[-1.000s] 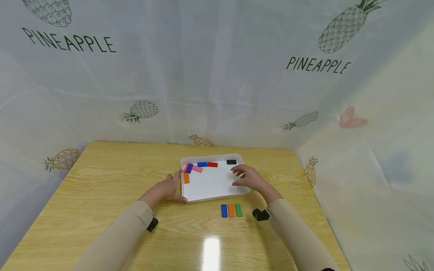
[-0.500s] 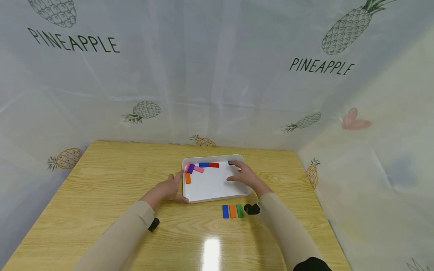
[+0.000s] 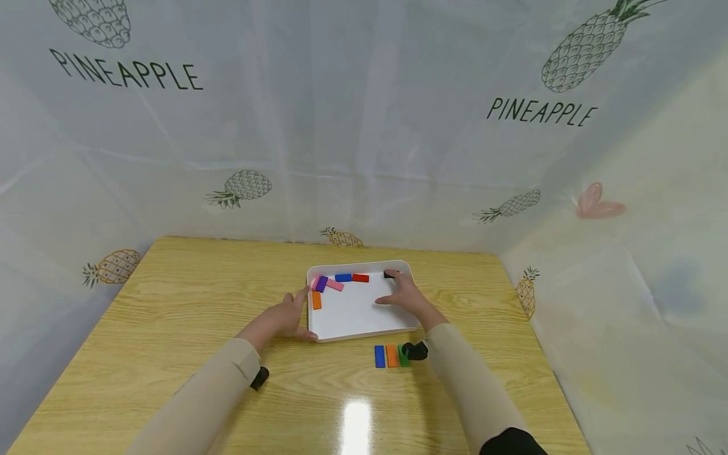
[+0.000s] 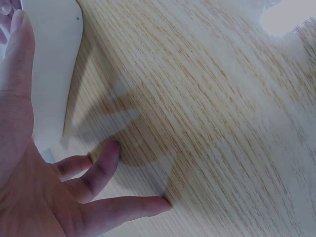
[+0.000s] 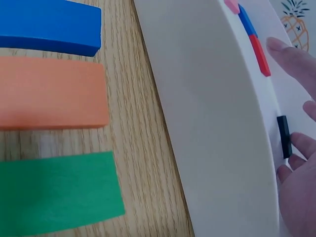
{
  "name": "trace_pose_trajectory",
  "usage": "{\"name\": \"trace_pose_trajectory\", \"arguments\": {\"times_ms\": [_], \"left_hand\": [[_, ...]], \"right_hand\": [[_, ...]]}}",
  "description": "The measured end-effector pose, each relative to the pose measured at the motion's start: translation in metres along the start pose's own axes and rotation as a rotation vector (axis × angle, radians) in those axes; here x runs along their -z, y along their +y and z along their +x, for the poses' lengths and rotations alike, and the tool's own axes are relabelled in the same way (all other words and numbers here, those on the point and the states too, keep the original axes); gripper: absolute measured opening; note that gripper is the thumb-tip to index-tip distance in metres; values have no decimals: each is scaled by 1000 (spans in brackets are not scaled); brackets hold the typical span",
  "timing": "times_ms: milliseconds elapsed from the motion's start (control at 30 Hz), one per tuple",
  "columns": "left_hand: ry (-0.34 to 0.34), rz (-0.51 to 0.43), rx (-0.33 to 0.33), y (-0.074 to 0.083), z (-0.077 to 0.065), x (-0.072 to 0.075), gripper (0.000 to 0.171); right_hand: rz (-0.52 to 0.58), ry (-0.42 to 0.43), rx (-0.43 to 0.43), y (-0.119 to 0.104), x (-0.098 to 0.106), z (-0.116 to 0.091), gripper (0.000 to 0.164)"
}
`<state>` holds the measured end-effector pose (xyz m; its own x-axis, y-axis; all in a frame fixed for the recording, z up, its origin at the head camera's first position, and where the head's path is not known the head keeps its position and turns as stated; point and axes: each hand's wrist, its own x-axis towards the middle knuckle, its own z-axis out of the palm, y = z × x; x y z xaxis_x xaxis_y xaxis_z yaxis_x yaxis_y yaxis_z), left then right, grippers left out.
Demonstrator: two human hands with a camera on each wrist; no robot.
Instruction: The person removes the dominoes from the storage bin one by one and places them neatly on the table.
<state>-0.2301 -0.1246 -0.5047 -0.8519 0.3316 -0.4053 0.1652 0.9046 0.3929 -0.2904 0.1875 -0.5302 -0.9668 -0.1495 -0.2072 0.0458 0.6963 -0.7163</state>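
A white tray [image 3: 358, 325] lies on the wooden table, with a black block [image 5: 284, 137] by its far right wall. My right hand [image 3: 405, 296] reaches over the tray, a fingertip against the black block and the thumb held well apart. At the tray's left end is my left hand [image 3: 280, 319], fingers spread. Its thumb lies along the tray's near left corner and its forefinger reaches the left rim. In the left wrist view, the other fingers [image 4: 101, 170] hang beside the tray, over the table.
Inside the tray are an orange block [image 3: 316, 300], a purple block [image 3: 321, 284] on pink blocks [image 3: 335, 285], a blue block [image 3: 344, 277] and a red block [image 3: 361, 278]. Before it, another blue block [image 3: 380, 356], an orange one [image 5: 52, 93] and a green one [image 5: 59, 192] lie side by side.
My right hand has moved left and forward over the tray, its fingers coming onto the black block. My left hand stays at the tray's left end.
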Motion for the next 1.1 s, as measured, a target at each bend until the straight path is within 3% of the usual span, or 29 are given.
{"name": "trace_pose_trajectory", "arguments": {"times_ms": [333, 667, 1100], "left_hand": [[-5, 3, 2, 2, -1, 1, 124], [-2, 6, 7, 1, 2, -1, 125], [3, 0, 4, 1, 3, 0, 124]], "right_hand": [[-70, -41, 64, -4, 1, -3, 75], [-276, -70, 153, -3, 0, -2, 63], [-233, -119, 71, -4, -8, -6, 62]]}}
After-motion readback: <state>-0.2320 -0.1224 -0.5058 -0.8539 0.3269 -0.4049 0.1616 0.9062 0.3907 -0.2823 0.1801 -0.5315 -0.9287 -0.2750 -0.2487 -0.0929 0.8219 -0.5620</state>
